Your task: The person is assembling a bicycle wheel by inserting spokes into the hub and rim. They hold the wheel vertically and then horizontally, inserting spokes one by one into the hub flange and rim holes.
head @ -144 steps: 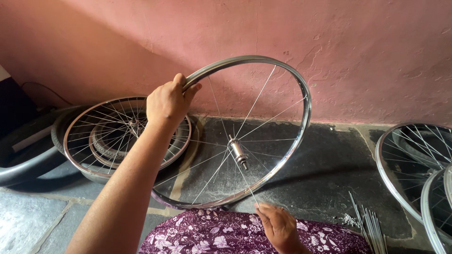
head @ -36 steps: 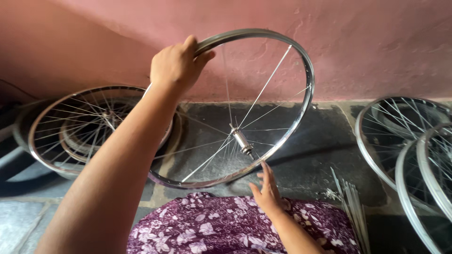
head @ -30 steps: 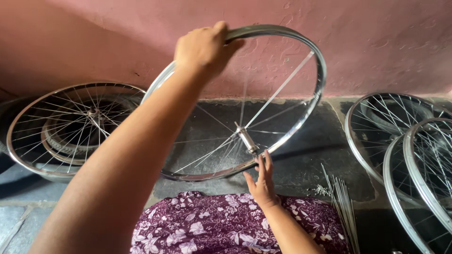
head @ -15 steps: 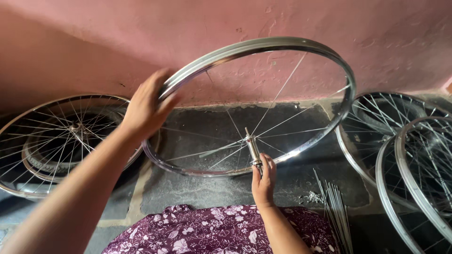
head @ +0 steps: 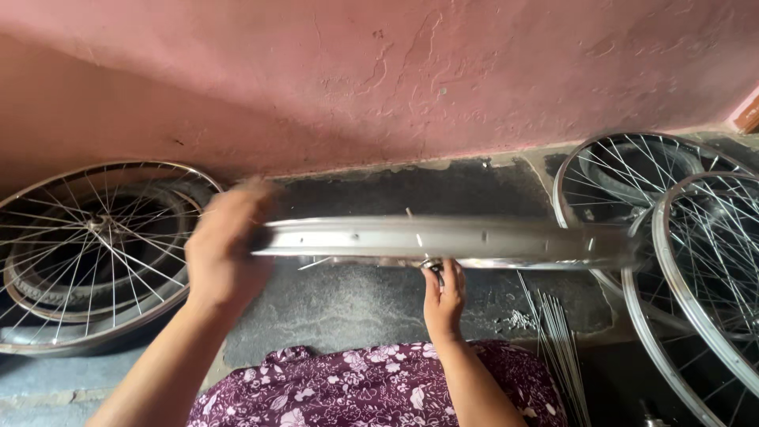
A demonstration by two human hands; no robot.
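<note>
Presently, head view: bicycle wheel rim, silver, held edge-on and level above the dark stone floor, spanning from centre-left to right. Left hand, blurred, clasps the rim's left end. Right hand reaches up beneath the rim's middle, fingers closed about the hub. Left: spoked wheel lying flat, near the left hand but apart. Right: two more spoked wheels, overlapping, the rim's right end touching or crossing their edge; cannot tell which. Loose spokes lie bundled on the floor. Pink wall close behind; floral cloth at the near edge.
</note>
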